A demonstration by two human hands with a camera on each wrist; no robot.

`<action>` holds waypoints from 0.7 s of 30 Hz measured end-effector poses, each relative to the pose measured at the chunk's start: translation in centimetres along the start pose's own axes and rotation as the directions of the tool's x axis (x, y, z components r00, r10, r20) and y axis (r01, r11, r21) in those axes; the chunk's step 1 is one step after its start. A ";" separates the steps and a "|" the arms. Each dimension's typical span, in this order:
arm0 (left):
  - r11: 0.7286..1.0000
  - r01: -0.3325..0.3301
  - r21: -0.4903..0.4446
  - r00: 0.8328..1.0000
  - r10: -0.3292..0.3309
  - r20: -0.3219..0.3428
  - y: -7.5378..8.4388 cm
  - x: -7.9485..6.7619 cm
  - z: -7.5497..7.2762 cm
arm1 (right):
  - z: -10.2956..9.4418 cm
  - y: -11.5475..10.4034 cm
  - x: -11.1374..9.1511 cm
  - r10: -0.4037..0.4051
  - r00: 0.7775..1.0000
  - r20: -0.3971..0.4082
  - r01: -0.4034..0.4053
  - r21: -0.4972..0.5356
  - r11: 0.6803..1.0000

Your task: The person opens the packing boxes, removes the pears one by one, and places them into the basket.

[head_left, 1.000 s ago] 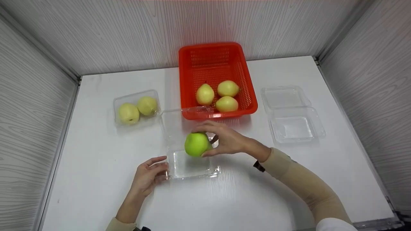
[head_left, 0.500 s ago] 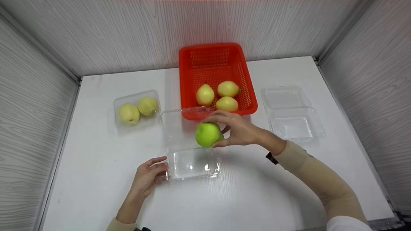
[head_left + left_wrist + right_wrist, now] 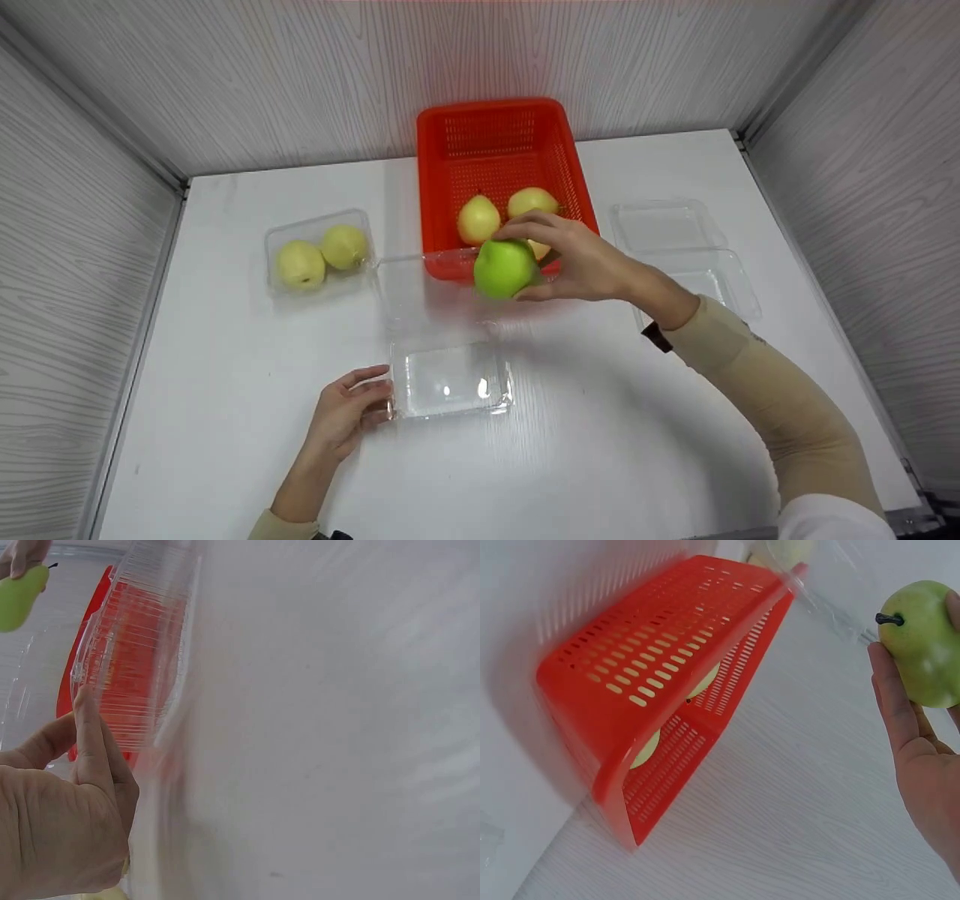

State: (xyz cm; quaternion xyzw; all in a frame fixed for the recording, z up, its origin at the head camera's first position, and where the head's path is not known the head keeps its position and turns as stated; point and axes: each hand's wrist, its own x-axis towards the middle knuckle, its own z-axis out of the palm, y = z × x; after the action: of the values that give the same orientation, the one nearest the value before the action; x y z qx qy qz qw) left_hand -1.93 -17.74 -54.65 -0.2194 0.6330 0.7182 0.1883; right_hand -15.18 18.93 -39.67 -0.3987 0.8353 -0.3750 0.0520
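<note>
My right hand (image 3: 589, 262) grips a green pear (image 3: 501, 270) and holds it up over the front rim of the red basket (image 3: 429, 187). The pear's dark stem shows in the right wrist view, with fingers along its side. My left hand (image 3: 341, 416) pinches the left edge of a clear plastic clamshell box (image 3: 446, 382), which lies with its lid (image 3: 409, 296) folded back toward the basket. No fruit sits in that box. Inside the basket are pale yellow pears (image 3: 478, 221), one of them partly hidden behind my right hand.
To the left, a clear box (image 3: 319, 219) holds two pale yellow pears (image 3: 301, 265). Another clamshell box (image 3: 667, 225) lies unfolded at the right, partly behind my right forearm. Wood-grain panels (image 3: 300, 75) enclose the white table (image 3: 225, 420) at the back and sides.
My right hand has lifted the green pear from above the clamshell's base, moving it back and slightly right to the basket's front rim. The left hand has stayed at the box's edge.
</note>
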 end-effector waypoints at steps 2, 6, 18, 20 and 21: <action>1.000 -0.001 0.000 1.000 0.001 -0.002 0.0 0.0 0.0 | -0.6 0.0 0.3 0.009 1.000 -0.001 -0.009 0.000 1.000; 1.000 -0.004 -0.004 1.000 0.004 -0.004 0.0 0.0 0.1 | -1.7 -0.2 0.8 0.018 1.000 -0.005 -0.018 -0.003 1.000; 1.000 0.005 -0.004 1.000 -0.005 -0.012 0.0 0.0 0.0 | -3.9 -0.2 2.6 0.017 1.000 -0.022 -0.019 -0.071 0.997; 1.000 0.005 -0.004 1.000 -0.005 -0.014 0.0 0.0 0.0 | -4.0 0.1 3.0 0.024 0.999 -0.024 -0.026 -0.073 0.997; 1.000 0.004 -0.003 1.000 -0.004 -0.014 0.0 0.0 0.0 | -4.1 0.3 3.1 0.031 0.999 -0.025 -0.033 -0.069 0.997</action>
State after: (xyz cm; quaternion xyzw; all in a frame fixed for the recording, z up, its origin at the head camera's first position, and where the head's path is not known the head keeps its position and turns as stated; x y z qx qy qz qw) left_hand -1.95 -17.75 -54.68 -0.2259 0.6326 0.7173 0.1851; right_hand -19.09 19.23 -36.35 -0.3823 0.8547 -0.3495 0.0343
